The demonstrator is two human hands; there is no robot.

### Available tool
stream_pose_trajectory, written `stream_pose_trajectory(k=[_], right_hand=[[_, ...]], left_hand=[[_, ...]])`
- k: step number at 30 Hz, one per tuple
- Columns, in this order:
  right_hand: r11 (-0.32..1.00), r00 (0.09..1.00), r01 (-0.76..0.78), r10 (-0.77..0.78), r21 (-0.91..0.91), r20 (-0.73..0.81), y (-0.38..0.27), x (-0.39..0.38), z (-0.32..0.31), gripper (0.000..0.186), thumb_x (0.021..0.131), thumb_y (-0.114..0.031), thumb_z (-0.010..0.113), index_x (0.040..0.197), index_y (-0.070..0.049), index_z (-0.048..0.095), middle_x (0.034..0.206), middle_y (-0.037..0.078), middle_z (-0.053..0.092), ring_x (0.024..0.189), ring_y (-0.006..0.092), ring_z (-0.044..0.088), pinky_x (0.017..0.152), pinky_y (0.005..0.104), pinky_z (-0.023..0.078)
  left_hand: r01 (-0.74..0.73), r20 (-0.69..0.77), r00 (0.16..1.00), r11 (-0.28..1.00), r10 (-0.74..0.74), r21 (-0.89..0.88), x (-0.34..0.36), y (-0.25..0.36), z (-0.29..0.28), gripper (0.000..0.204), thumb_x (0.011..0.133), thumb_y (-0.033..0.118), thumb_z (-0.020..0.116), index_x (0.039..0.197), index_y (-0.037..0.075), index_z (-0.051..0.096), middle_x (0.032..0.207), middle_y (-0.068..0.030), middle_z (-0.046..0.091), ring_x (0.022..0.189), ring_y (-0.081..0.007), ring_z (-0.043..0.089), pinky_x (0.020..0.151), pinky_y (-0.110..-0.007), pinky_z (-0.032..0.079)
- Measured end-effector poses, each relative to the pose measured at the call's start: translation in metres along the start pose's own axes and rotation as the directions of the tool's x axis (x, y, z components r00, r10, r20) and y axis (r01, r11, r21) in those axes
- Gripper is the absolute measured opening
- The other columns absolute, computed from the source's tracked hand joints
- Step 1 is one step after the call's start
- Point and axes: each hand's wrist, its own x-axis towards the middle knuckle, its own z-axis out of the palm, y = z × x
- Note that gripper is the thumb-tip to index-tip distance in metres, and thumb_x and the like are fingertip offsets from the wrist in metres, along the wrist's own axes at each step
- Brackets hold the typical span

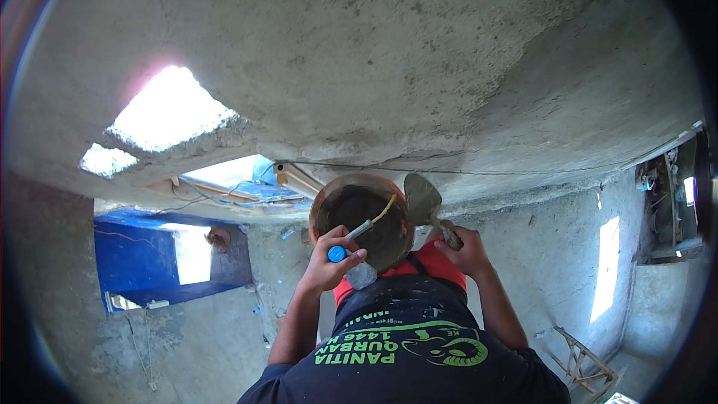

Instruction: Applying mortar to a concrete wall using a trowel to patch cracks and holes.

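In front of my body is an orange-brown bucket [319, 206] with dark grey, wet-looking material [359, 209] inside. My left hand [326, 262] is closed at the bucket's near left side. From its fingers a pale rod with a bent yellow end [383, 211] reaches over the bucket; whether it is the bucket's handle I cannot tell. By the same hand shows a small clear bottle [362, 276] with a blue cap [337, 253], partly hidden by the fingers. My right hand [468, 253] grips the handle of a trowel [423, 199], its mortar-smeared blade raised beside the bucket's right rim.
A rough grey cement wall [359, 67] rises ahead, with a bright broken opening [172, 108] at the left. A thin cable [493, 173] runs along it. Left lies a blue-walled recess [134, 254]; at lower right stands a wooden frame [583, 363].
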Motion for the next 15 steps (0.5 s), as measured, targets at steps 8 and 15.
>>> stream_pose_trajectory(k=[8, 15], right_hand=[[0.873, 0.877, 0.48, -0.473, 0.09, -0.084, -0.08, 0.022, 0.034, 0.027, 0.077, -0.003, 0.085, 0.097, -0.001, 0.067, 0.121, 0.018, 0.071, 0.095, 0.0241, 0.072, 0.088, 0.0362, 0.055], [0.942, 0.953, 0.295, -0.303, 0.161, 0.028, -0.074, 0.041, 0.076, 0.028, 0.08, -0.01, 0.086, 0.098, -0.003, 0.066, 0.089, 0.013, 0.074, 0.078, 0.0274, 0.076, 0.073, 0.0364, 0.058]], left_hand=[[-0.07, 0.053, 0.996, 0.995, 0.066, 0.077, -0.014, 0.002, 0.005, 0.021, 0.085, 0.021, 0.084, 0.081, 0.003, 0.074, 0.084, -0.0047, 0.052, 0.079, -0.018, 0.055, 0.069, -0.034, 0.04], [-0.124, 0.098, 0.989, 0.988, 0.115, 0.091, -0.024, 0.001, 0.009, 0.025, 0.086, 0.026, 0.083, 0.083, 0.002, 0.075, 0.086, -0.008, 0.053, 0.081, -0.0217, 0.055, 0.071, -0.037, 0.041]])
